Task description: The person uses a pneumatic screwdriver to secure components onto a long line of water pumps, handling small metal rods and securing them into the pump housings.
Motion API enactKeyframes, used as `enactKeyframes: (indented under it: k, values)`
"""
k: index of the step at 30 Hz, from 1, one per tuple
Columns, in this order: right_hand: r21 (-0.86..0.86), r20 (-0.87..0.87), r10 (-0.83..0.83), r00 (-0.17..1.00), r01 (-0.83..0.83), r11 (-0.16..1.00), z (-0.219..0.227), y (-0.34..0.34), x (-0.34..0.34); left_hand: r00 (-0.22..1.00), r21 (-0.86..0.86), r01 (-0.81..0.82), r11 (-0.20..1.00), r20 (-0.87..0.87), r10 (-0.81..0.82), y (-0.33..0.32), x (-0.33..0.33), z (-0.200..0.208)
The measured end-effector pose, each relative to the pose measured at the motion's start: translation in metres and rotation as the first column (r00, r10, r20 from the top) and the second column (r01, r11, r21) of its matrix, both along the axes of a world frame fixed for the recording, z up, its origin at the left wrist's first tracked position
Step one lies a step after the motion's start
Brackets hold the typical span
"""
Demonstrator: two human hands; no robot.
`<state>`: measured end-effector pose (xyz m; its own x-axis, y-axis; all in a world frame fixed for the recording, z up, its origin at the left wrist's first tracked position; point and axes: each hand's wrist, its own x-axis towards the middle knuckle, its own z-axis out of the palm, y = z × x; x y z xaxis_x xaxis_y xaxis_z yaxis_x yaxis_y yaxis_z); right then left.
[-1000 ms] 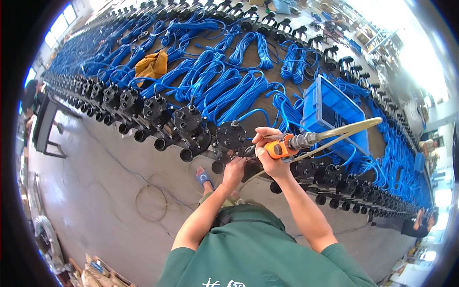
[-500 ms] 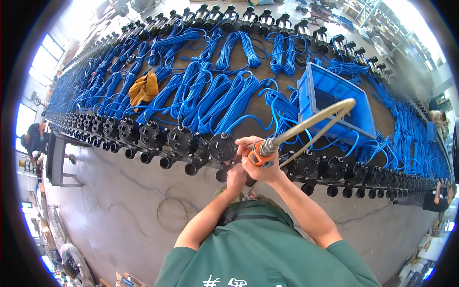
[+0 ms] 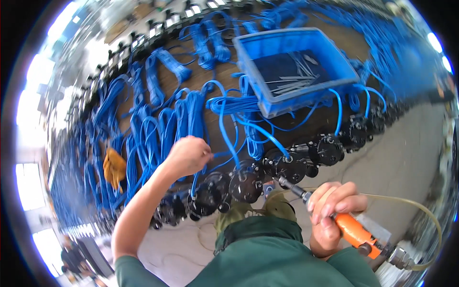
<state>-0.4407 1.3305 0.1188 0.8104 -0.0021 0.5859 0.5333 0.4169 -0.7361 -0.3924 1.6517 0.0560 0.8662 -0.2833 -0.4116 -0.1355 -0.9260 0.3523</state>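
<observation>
My right hand [image 3: 334, 205] is wrapped round an orange air screwdriver [image 3: 356, 232], whose long dark bit points left toward a black round pump cap [image 3: 289, 167]. A pale air hose [image 3: 428, 210] joins its rear end. My left hand [image 3: 189, 155] is closed in a loose pinch above the blue cables, over the near row of pumps. What lies in its fingers, if anything, is too blurred to make out. Below and right of it, more black pump caps [image 3: 246, 184] stand along the table edge, with blue cables [image 3: 224, 124] rising from them.
Beyond the pumps a blue plastic bin [image 3: 267, 103] holds thin grey rods [image 3: 299, 76]. Bundled blue cables [image 3: 189, 117] cover much of the brown tabletop. A tan cloth or glove [image 3: 114, 167] lies among them at left. Another person [image 3: 71, 256] is at the lower left.
My view has turned and shifted. My hands have come apart: the right has drawn the screwdriver back and tilted it leftward from the pumps, while the left has moved out over the cables.
</observation>
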Motion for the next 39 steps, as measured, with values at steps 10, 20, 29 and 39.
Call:
enactKeyframes:
  k: [10, 20, 29, 39]
  values:
    - [-0.167, -0.237, -0.353, 0.905, 0.32, 0.933, -0.042, 0.011, -0.038, 0.631, -0.47, 0.749, 0.467, 0.291, -0.719, -0.08, 0.059, -0.187]
    - [-0.233, -0.224, -0.333, 0.916, 0.282, 0.931, -0.066, 0.07, -0.003, 0.605, -0.53, 0.731, 0.43, 0.212, -0.768, -0.076, 0.054, -0.201]
    - [-0.491, -0.24, -0.289, 0.927, 0.141, 0.859, -0.088, 0.092, 0.007, 0.598, -0.523, 0.753, 0.4, 0.288, -0.748, -0.072, 0.05, -0.215]
    - [-0.398, -0.241, -0.251, 0.938, 0.14, 0.907, -0.099, 0.1, 0.01, 0.742, -0.542, 0.634, 0.552, 0.226, -0.632, -0.056, 0.039, -0.215]
